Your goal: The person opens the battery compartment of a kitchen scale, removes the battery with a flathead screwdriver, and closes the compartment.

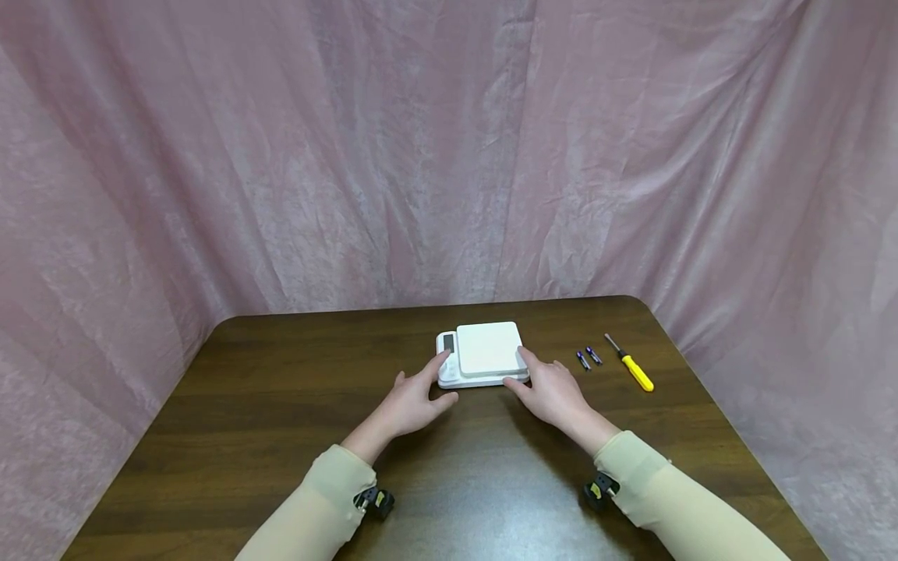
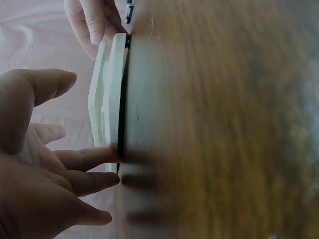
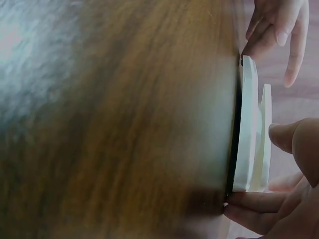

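A white kitchen scale (image 1: 490,350) with a square raised platform lies on the wooden table in front of me. Its small dark display (image 1: 448,343) faces up at the left end. My left hand (image 1: 414,401) reaches the scale's left side, fingers extended and spread. In the left wrist view its fingertips (image 2: 112,155) meet the lower edge while the thumb stands away. At the right end is my right hand (image 1: 557,389), fingers nearly straight along the side. The right wrist view shows its thumb (image 3: 284,134) close over the platform's edge and fingertips low beside the base.
Two small blue-and-silver batteries (image 1: 584,360) lie to the right of the scale. Beyond them rests a screwdriver (image 1: 637,372) with a yellow handle. A pink curtain (image 1: 421,156) hangs behind and around the brown table (image 1: 281,374).
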`<state>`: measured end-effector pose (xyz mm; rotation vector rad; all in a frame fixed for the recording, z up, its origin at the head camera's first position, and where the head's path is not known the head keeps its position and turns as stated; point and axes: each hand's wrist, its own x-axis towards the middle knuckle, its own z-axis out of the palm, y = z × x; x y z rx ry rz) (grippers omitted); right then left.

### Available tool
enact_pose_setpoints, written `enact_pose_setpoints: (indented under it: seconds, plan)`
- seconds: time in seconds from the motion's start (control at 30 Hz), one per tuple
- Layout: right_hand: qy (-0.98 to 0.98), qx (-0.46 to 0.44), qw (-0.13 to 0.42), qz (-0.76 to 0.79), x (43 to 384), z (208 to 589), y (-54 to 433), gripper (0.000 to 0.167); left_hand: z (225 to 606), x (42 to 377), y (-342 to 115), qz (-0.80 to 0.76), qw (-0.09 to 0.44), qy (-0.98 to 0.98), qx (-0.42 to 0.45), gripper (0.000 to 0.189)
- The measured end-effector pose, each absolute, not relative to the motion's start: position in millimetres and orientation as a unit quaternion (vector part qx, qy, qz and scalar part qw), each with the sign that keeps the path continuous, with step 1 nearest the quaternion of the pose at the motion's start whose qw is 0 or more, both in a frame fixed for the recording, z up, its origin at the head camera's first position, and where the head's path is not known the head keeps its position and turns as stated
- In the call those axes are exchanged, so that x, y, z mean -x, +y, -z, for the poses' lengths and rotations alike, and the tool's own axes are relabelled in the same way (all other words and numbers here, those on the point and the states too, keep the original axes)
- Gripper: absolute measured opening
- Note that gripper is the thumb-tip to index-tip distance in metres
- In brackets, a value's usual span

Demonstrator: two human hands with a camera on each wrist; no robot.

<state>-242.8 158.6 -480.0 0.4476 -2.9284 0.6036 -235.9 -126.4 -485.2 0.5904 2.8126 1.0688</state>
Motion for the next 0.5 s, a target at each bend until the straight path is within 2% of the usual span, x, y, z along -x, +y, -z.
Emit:
enact_pose_setpoints:
  seconds: [0.3,0.5]
  plan:
    - [-0.968,-0.17,0.066,-0.175,237.6,479.0,160.4,0.072,482.0,238.5,-124.1,-0.31,0.063,0.93,-0.186,0.078]
    - [-0.97,-0.168,0.046,-0.17,228.8,472.8,161.0,0.075,477.0,250.2,-126.9,-0.277,0.044,0.945,-0.169,0.076]
